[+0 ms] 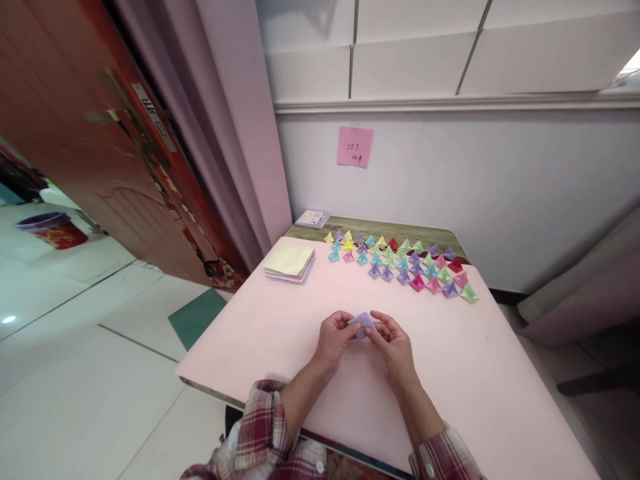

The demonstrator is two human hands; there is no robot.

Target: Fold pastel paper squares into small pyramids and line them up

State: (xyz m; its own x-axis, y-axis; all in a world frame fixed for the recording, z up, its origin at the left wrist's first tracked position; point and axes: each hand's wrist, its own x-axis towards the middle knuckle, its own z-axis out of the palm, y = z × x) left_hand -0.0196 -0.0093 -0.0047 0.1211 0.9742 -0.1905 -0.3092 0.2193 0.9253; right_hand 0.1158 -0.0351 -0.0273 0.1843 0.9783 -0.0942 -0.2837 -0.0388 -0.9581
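A small folded piece of purple origami paper (363,323) is held over the pink-covered table (280,340). My left hand (334,339) pinches its left side between thumb and fingers. On the opposite side, my right hand (393,340) grips the same paper, thumb on its near face. Beyond my hands, several finished-looking folded paper pieces (417,283) in purple, blue, green, yellow, pink and red stand in slanting rows. To the left lies a stack of square paper sheets (290,261), a pale yellow one on top.
A small printed packet (313,219) rests at the table's back left corner. A pink note (355,147) is stuck on the wall behind. Left of the table are a curtain (240,120), a red door (110,147), a bin (51,230) and a green sheet (197,316) on the floor.
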